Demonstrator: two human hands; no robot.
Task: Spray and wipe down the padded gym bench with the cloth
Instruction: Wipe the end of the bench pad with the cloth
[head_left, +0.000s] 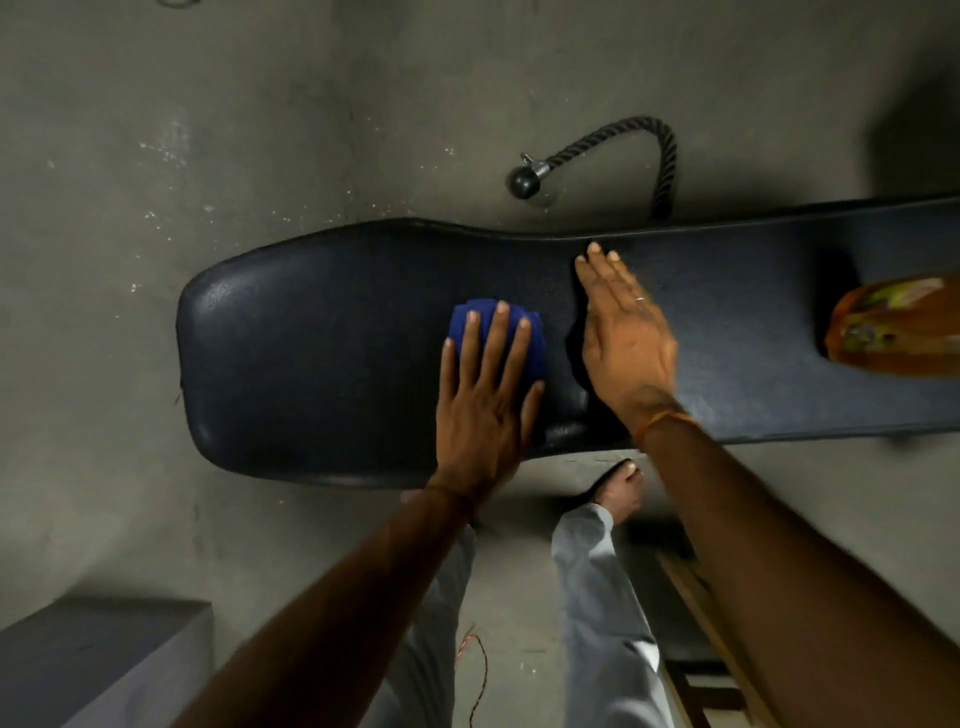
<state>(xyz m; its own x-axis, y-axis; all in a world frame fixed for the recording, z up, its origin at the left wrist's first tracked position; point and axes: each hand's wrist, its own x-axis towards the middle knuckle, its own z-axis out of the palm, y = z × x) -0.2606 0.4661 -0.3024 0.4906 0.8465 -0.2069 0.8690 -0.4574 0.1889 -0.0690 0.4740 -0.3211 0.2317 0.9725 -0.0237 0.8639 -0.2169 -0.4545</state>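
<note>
Bare grey concrete floor (208, 130) fills my feed. Nearest the camera are pale grey trouser legs (602, 623) and a bare foot (621, 491) at the bench's near edge, with a grey block (93, 660) at lower left and a wooden frame (696, 597) at lower right. Beyond them the dark padded bench (322, 364) runs across the view. The left hand (483, 405) lies flat on the folded blue cloth (537, 345), fingers straight and slightly spread, pressing it onto the pad near the bench's rounded end. Just beside it the right hand (623, 343) is flat with fingers straight and together, holding nothing; I cannot tell whether it touches the pad. A blurred orange container (893, 327) lies on the bench at the right edge. Farther off, a black rope handle (613, 140) rests on the floor.
</note>
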